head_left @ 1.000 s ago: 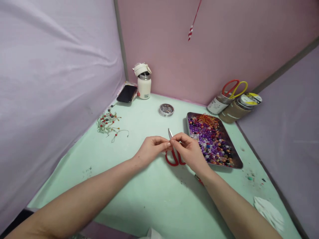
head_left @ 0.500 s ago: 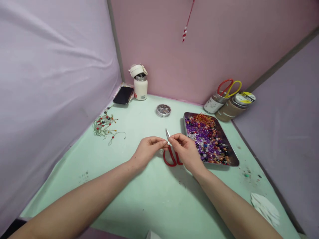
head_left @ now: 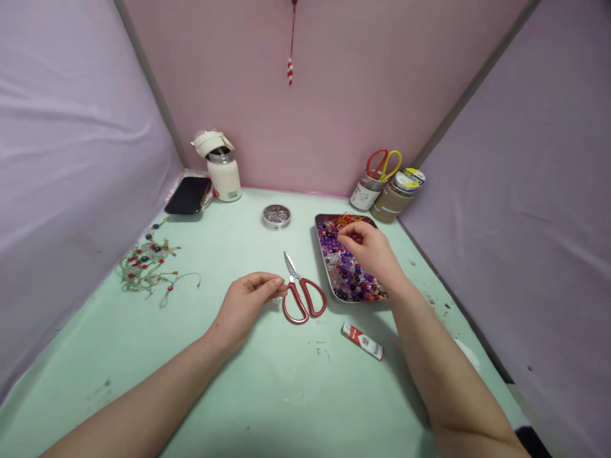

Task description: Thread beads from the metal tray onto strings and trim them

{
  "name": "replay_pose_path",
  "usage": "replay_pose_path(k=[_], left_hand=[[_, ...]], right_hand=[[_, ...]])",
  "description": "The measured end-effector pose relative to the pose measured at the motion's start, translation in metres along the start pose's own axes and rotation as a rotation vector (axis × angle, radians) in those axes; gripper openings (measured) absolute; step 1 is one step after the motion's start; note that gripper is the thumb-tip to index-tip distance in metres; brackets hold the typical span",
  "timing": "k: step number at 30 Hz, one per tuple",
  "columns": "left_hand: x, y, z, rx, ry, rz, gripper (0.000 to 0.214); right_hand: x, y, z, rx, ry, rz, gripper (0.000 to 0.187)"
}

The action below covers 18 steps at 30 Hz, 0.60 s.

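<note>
My left hand is closed in a pinch beside the red-handled scissors, which lie slightly spread on the table. Something small and pale shows under its fingertips, too small to name. My right hand hovers over the metal tray, thumb and forefinger pinched together. Whatever those fingers hold, if anything, cannot be made out. Purple, clear, dark and orange beads fill the tray, with a tangle of orange cord at its far end, partly behind my right hand.
A lighter lies near my right forearm. Farther back are a round clear case, a white bottle, a phone, a can with scissors and a brown jar. Beaded strings lie at left.
My hands have parted: the right has moved from beside the left to above the bead tray, uncovering the scissors and lighter. The view has turned right, shifting the scene leftward.
</note>
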<state>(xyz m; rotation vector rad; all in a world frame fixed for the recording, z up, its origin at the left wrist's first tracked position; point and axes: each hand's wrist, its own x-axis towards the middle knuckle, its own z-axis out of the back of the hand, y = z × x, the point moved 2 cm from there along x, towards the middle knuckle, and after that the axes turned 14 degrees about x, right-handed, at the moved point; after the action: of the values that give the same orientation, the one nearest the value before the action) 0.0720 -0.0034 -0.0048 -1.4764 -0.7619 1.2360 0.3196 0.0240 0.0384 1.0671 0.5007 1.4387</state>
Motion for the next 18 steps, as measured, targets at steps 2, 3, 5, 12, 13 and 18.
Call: replay_pose_path(k=[2,3,5,12,13,18], left_hand=[[0.0,0.001,-0.002,-0.001,0.024,0.014,0.028],[-0.001,0.002,-0.003,0.002,0.034,0.019,0.028],[-0.001,0.003,-0.004,0.01,0.05,0.029,0.028],[-0.002,0.002,-0.006,0.025,0.081,0.053,0.029],[-0.002,0.002,-0.006,0.028,0.08,0.055,0.029],[-0.002,-0.001,-0.006,0.03,0.082,0.056,0.028]], right_hand=[[0.007,-0.014,0.011,-0.205,0.049,0.032,0.009],[0.009,-0.02,0.013,-0.28,0.097,0.038,0.01],[0.01,-0.03,0.01,-0.38,0.194,0.049,0.013],[0.006,-0.045,-0.009,-0.589,0.373,0.035,0.018],[0.006,-0.046,-0.01,-0.614,0.379,0.028,0.018],[0.006,-0.046,-0.013,-0.679,0.411,0.02,0.019]])
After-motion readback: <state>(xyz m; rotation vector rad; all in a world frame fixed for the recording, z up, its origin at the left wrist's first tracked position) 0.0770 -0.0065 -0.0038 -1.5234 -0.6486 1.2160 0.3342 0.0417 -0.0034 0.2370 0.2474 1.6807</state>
